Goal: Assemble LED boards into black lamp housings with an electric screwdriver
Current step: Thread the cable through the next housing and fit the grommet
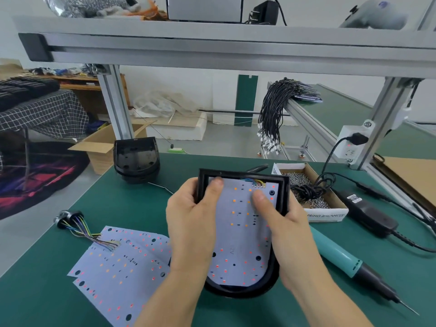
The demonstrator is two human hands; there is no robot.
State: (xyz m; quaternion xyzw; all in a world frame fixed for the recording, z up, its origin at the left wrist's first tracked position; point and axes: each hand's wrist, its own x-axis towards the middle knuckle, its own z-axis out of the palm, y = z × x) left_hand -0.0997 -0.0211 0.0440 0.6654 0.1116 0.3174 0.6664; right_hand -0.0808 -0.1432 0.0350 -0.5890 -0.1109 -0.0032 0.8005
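- A black connector [67,217] with coloured wires lay at about nine o'clock on the green mat [132,208]; its wires ran to the loose LED boards.
- Two loose LED boards [118,267], white with red and orange dots, lay overlapping on the mat at about eight o'clock, just beside the left forearm.
- A stack of empty black lamp housings [136,159] stood at about eleven o'clock, at the mat's far edge, well apart from the hands.
- The left hand [192,223] gripped the left wall of the held housing, its thumb pressed flat on the board's upper left corner.
- The black lamp housing [243,291] sat at the centre, its rounded end toward the person and its square end at twelve o'clock, resting on the mat between both hands.
- An LED board [243,232] lay inside that housing, with coloured wires soldered at its far edge.
- The right hand [287,227] clasped the housing's right wall, its thumb pressing on the board's upper right part.
- A cardboard box of screws [309,185] sat at about two o'clock, just beside the right hand, with a coiled black cable lying over it.
- The electric screwdriver [349,260], teal and black, lay on the mat at about four o'clock, its bit pointing toward the lower right, untouched.
- A black power adapter [370,213] lay at three o'clock, beyond the screwdriver.
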